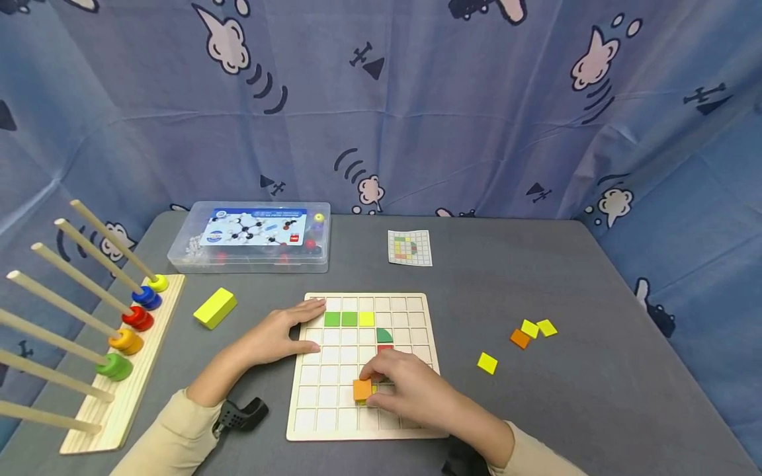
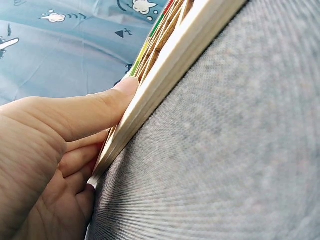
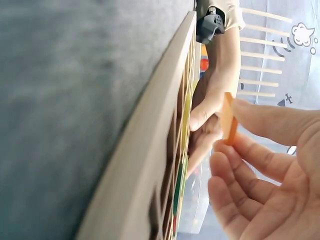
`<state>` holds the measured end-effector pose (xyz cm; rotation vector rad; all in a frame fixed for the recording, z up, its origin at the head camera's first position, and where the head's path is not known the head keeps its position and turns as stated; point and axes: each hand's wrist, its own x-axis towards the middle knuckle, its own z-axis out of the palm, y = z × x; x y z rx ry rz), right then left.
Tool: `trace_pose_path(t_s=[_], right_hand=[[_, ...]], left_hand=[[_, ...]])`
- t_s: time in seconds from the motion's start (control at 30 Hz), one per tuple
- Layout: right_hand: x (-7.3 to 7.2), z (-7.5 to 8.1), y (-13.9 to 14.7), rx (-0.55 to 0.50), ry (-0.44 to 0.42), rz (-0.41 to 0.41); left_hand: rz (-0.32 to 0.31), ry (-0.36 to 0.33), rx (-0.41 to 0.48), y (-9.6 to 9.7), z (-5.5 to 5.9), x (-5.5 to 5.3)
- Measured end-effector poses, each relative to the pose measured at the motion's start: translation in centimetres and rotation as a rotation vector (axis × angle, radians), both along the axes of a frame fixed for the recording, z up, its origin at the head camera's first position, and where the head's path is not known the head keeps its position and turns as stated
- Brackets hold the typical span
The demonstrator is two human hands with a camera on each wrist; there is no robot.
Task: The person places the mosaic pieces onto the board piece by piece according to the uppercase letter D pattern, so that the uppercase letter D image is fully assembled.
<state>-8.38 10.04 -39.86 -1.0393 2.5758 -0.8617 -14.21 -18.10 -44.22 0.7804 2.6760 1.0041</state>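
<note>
A square wooden grid board (image 1: 309,418) lies flat before me. My left hand (image 1: 278,338) rests at its left edge, thumb and fingers spread and touching the rim; in the left wrist view the thumb (image 2: 100,111) presses on the board's edge. Between thumb and fingertips, my right hand (image 1: 411,387) pinches an orange square tile (image 1: 362,390) over the lower middle of the grid. Part of a yellow tile shows behind it. Two green tiles (image 1: 340,319) and a yellow tile (image 1: 366,318) sit in an upper row. A green rounded piece (image 1: 384,336) lies above a partly hidden red one (image 1: 385,348).
Loose yellow tiles (image 1: 487,363) and an orange tile (image 1: 520,339) lie right of the board. A pattern card (image 1: 409,248) is behind it. At left stand a peg rack (image 1: 122,403) with colored rings, a yellow block (image 1: 215,308) and a clear plastic case (image 1: 250,261).
</note>
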Motion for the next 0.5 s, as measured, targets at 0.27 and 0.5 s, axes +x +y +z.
trace_pose_path(t_s=[0.27,0.5], right_hand=[[-0.6,-0.5,-2.2,0.094,0.033,0.068],[-0.4,-1.0,-2.6,0.142,0.110,0.094]], left_hand=[[-0.005,0.012,0.007,-0.2,-0.1,0.0],[-0.007,-0.016,0.008,-0.1,-0.2,-0.1]])
